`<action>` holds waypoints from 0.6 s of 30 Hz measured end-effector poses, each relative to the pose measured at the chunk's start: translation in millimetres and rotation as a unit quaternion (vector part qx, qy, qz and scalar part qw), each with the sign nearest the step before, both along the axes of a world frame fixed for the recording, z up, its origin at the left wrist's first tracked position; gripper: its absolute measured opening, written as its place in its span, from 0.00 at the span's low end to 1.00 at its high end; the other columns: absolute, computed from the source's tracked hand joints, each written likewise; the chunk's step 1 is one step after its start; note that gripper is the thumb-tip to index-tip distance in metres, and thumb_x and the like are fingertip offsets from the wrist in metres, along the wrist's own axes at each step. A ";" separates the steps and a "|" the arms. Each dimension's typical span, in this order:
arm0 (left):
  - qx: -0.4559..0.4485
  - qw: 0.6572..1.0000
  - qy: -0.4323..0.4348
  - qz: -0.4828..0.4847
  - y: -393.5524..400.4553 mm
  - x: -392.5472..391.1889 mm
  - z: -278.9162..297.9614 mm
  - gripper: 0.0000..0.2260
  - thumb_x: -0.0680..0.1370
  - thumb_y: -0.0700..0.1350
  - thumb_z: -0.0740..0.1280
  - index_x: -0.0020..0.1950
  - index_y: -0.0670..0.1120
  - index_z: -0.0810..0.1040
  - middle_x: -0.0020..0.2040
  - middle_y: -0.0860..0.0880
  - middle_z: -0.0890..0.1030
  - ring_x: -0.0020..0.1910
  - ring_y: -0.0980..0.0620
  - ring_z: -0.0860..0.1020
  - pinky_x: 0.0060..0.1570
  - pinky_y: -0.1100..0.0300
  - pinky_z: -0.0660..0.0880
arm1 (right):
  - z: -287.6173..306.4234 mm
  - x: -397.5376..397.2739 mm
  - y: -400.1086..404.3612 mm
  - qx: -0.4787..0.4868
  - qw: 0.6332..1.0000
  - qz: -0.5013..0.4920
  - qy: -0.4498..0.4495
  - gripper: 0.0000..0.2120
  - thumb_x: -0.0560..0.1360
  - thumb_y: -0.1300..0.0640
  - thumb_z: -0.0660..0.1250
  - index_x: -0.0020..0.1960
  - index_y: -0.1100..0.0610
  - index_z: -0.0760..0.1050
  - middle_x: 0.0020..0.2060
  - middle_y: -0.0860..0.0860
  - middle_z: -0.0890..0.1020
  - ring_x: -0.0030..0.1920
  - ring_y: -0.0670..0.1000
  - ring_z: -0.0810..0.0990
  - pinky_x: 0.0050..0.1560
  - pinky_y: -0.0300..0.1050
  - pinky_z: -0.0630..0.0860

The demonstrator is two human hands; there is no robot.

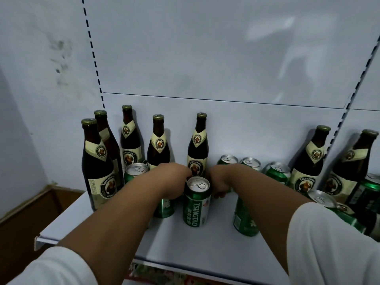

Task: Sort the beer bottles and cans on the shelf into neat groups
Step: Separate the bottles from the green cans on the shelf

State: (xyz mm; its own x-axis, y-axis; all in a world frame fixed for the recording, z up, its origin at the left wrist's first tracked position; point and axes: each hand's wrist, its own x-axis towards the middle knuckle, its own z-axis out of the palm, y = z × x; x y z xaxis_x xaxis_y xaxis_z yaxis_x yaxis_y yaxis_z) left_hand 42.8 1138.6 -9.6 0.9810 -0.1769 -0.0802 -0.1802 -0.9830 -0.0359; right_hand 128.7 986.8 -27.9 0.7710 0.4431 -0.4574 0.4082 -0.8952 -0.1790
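Far left, beyond the shelf's point(205, 243) edge: a brown cardboard box point(30, 208) set lower down.

At the shelf's left end, a cluster of upright brown beer bottles — the nearest bottle point(97, 167) in front, a second bottle point(107, 138) just behind it, a third point(129, 138) and a fourth point(158, 140) back by the rear panel. Just in front of the third bottle, a green can point(134, 171), upright.

Next, the left hand point(174, 179), reaching in over a half-hidden green can point(165, 208), fingers curled down at its top; whether gripping it cannot be told, the fingertips being hidden.

In the middle, a Tsingtao can point(197, 202) standing upright between the two hands, with a lone bottle point(198, 149) directly behind it by the back panel.

Then the right hand point(219, 182), fingers curled downward beside the Tsingtao can, above another green can point(244, 217) mostly hidden by the forearm — grasp not discernible either.

Behind the right forearm, three cans in a row point(253, 163) near the back.

Far right: two more bottles point(310, 159) leaning in the wide-angle view, and a can lying tilted point(337, 210) at the front right, other dark-green cans point(368, 190) just behind it.
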 end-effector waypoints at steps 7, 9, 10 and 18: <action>-0.216 0.974 -0.064 -0.009 -1.0 -1.4 5.3 0.13 0.82 0.43 0.60 0.63 0.53 0.78 0.60 0.50 0.80 0.57 0.50 0.78 0.58 0.51 0.77 | 47.8 -9.3 -29.0 0.070 0.992 -0.037 -0.100 0.16 0.71 0.48 0.74 0.50 0.58 0.80 0.41 0.52 0.86 0.38 0.50 0.86 0.48 0.51 0.83; -0.265 0.962 -0.061 -0.024 -8.8 -1.2 7.8 0.11 0.82 0.49 0.61 0.62 0.53 0.78 0.58 0.51 0.81 0.55 0.52 0.78 0.57 0.52 0.77 | 54.2 -17.2 -38.8 0.071 0.989 -0.042 -0.127 0.16 0.70 0.49 0.76 0.51 0.58 0.80 0.42 0.53 0.86 0.39 0.51 0.86 0.48 0.52 0.83; -0.268 0.961 -0.052 -0.035 -14.3 -0.6 8.5 0.12 0.81 0.52 0.62 0.63 0.52 0.77 0.58 0.51 0.81 0.54 0.52 0.78 0.57 0.52 0.77 | 56.1 -20.1 -44.5 0.087 0.985 -0.052 -0.140 0.16 0.69 0.49 0.76 0.51 0.58 0.80 0.43 0.53 0.85 0.39 0.52 0.86 0.48 0.52 0.83; -0.281 0.945 -0.128 -0.110 -49.4 13.4 -1.7 0.31 0.69 0.57 0.76 0.69 0.54 0.67 0.61 0.52 0.78 0.59 0.50 0.77 0.58 0.50 0.77 | 84.3 -63.9 -93.0 0.314 0.921 -0.156 -0.169 0.14 0.72 0.53 0.74 0.53 0.59 0.77 0.47 0.57 0.82 0.42 0.56 0.85 0.47 0.56 0.83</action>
State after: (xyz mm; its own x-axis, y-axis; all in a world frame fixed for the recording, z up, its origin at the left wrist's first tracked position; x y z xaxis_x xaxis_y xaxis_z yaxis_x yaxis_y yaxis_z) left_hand 56.2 1089.2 -11.3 0.8902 -0.3225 0.3219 -0.4383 -0.7993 0.4111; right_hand 64.8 893.8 56.4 0.9570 0.2713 0.1031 0.2762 -0.7422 -0.6106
